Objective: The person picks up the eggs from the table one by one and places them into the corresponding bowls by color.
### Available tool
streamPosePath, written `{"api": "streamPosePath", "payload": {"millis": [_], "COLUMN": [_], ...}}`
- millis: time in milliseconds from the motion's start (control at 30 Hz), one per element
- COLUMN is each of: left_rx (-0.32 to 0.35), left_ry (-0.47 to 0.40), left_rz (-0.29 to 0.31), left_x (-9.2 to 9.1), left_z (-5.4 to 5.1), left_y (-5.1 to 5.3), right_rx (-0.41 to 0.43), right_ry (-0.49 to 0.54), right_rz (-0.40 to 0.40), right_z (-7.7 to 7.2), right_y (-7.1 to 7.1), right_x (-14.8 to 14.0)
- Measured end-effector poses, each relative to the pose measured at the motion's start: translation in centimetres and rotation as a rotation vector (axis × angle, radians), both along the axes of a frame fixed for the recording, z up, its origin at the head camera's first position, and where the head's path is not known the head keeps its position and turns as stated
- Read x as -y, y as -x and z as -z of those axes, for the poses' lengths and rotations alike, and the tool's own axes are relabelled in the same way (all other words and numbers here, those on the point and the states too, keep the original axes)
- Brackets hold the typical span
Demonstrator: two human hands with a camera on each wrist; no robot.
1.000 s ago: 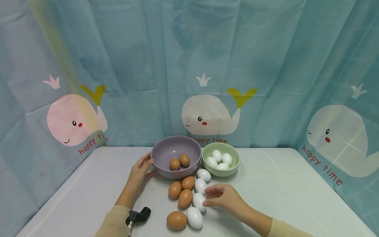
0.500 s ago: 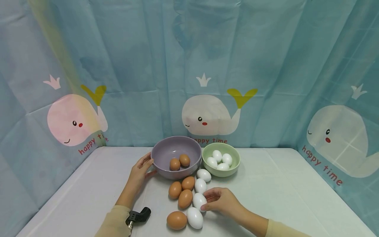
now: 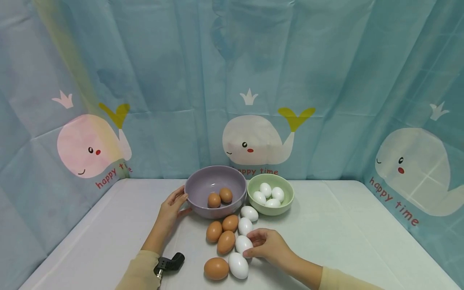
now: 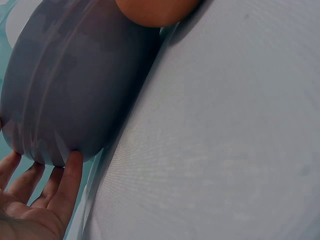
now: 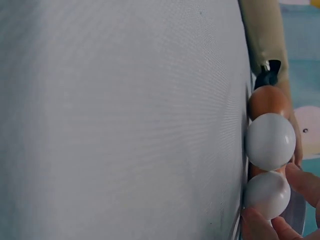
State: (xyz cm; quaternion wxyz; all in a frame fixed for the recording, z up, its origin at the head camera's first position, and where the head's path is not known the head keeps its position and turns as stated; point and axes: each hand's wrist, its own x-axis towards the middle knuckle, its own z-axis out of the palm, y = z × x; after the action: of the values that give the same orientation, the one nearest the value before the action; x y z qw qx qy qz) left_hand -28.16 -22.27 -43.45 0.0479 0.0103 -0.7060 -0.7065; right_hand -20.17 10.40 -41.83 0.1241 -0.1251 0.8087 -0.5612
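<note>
The fingertips of my left hand (image 3: 170, 207) rest against the outer left side of a purple bowl (image 3: 203, 185), with the fingers fairly straight in the left wrist view. Two brown eggs (image 3: 225, 195) lie inside that bowl. My right hand (image 3: 273, 246) pinches a white egg (image 3: 243, 245) on the table, thumb at its near side and fingers at the far side. In the right wrist view, fingertips touch the white egg (image 5: 267, 194) from two sides. Directly in front of it lies another white egg (image 3: 238, 266).
A green bowl (image 3: 290, 201) with several white eggs stands right of the purple one. Several brown eggs (image 3: 226, 242) and more white eggs (image 3: 249, 214) lie in front of the bowls. A printed curtain (image 3: 163, 141) hangs behind the white table (image 3: 326, 225).
My right hand has moved left and slightly nearer, its thumb and fingers coming around the white egg. The left hand stays at the purple bowl.
</note>
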Motion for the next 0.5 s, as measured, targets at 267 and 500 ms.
{"api": "streamPosePath", "payload": {"millis": [267,500], "left_rx": [-0.001,0.003], "left_ry": [0.012,0.012], "left_rz": [0.009,0.003], "left_x": [0.02,0.08], "left_z": [-0.02,0.14], "left_y": [-0.09,0.01], "right_rx": [0.03,0.041], "right_ry": [0.026,0.031], "right_rz": [0.012,0.025], "right_z": [-0.03,0.31], "right_y": [-0.1,0.01], "right_x": [0.15,0.17]}}
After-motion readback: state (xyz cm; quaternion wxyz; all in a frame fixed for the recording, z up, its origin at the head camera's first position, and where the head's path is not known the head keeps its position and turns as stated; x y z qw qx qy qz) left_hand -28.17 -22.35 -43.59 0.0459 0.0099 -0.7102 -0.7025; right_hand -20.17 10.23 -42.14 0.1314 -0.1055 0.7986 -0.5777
